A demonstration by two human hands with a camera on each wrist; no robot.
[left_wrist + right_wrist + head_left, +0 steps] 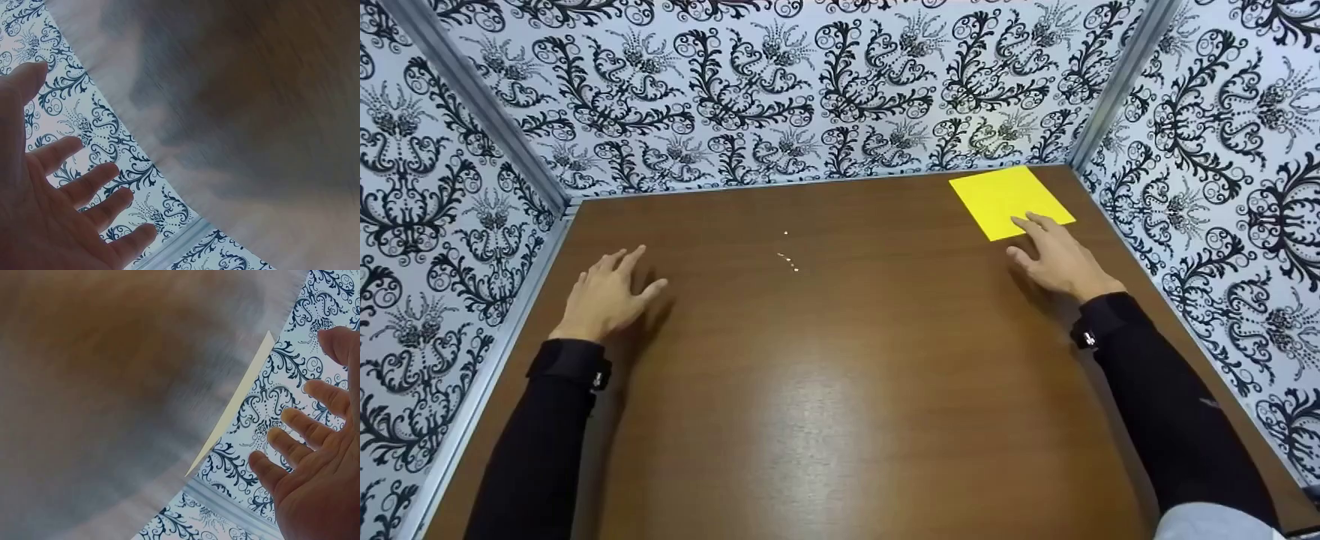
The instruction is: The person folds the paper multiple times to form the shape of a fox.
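Note:
A square yellow sheet (1006,196) lies flat at the table's back right corner; in the right wrist view the sheet (239,399) shows as a thin pale sliver. My right hand (1061,259) is over its near edge, fingers spread and holding nothing, the fingertips overlapping the sheet in the head view. On the left side of the table, my left hand (604,296) hovers with spread fingers and a shadow beside it. Nothing is in its grasp, and its palm and fingers (90,188) show bare in the left wrist view.
The brown wooden table (825,360) has several tiny pale specks (789,260) near its back middle. White panels with black scroll patterns (780,82) enclose it at the back and both sides, joined by grey metal posts (1125,82) at the corners.

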